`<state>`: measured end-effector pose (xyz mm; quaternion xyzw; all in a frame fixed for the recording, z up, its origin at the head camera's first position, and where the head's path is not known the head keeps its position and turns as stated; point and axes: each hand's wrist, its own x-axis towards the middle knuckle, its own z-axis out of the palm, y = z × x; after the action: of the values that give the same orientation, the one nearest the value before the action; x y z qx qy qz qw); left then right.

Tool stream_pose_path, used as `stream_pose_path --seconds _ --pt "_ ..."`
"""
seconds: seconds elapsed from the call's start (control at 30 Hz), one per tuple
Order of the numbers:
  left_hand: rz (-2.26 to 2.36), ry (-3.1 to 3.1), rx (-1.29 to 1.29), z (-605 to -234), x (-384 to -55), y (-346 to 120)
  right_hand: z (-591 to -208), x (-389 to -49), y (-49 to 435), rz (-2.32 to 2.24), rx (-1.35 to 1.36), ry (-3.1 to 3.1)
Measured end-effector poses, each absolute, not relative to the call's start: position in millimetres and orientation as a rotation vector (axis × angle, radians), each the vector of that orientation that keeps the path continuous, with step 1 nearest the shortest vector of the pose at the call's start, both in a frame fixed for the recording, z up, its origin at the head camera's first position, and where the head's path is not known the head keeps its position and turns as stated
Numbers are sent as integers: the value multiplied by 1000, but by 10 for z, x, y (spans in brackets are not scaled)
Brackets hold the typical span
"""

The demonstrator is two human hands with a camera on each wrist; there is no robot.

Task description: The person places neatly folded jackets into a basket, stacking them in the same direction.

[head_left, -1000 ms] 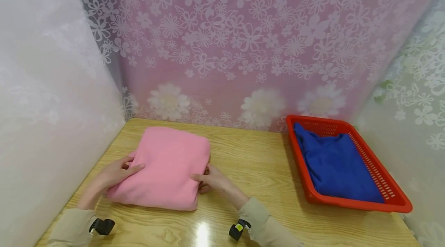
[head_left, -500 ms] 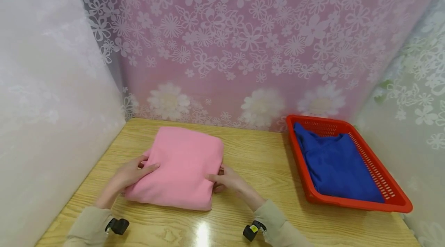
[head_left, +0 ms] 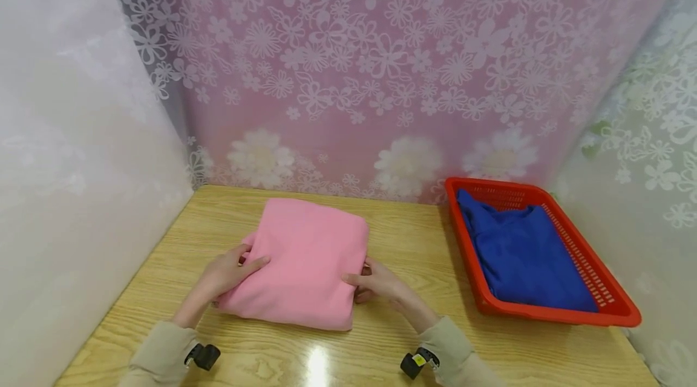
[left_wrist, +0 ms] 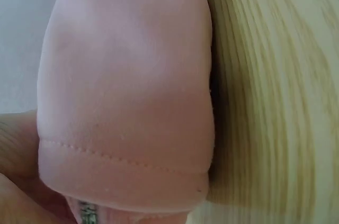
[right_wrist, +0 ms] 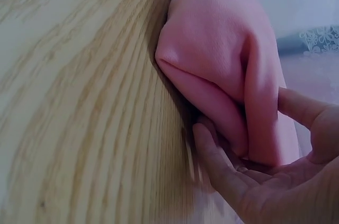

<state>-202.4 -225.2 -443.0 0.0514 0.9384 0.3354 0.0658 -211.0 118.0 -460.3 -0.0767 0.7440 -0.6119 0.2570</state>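
Observation:
A folded pink garment [head_left: 305, 260] lies on the left half of the wooden table in the head view. A stitched hem and part of a metal zipper [left_wrist: 88, 212] show in the left wrist view. My left hand [head_left: 227, 272] grips its left edge, thumb on top and the other fingers partly hidden by the cloth. On the opposite edge my right hand [head_left: 379, 283] holds the fold, its thumb above. In the right wrist view the right hand's fingers [right_wrist: 214, 163] reach under the layered pink cloth, close to the tabletop.
To the right stands a red plastic basket [head_left: 555, 317] with slotted walls. Folded blue cloth [head_left: 530, 257] lies in it. Wooden tabletop [head_left: 416, 242] separates the garment from the basket. Floral curtains [head_left: 348, 72] border the table at the back and sides.
Both hands have moved steadily to the right, bringing the pink garment along with them. Their hold on its two edges looks the same. The basket stays in place while the view shifts slightly.

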Motion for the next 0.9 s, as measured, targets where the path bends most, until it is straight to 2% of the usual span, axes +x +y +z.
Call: stream_pose_path --seconds 0.4,0.67,0.9 --pt "1164 2657 69 -4447 -2100 -2461 -4590 -2119 1264 -1747 -161 1945" --pt "1463 2259 31 -4500 -2275 -2255 -4587 -2097 1237 -1837 -142 1858" --pt "1724 1942 0 -4526 -2283 -2203 -4542 -2070 1349 -1882 -98 1825"
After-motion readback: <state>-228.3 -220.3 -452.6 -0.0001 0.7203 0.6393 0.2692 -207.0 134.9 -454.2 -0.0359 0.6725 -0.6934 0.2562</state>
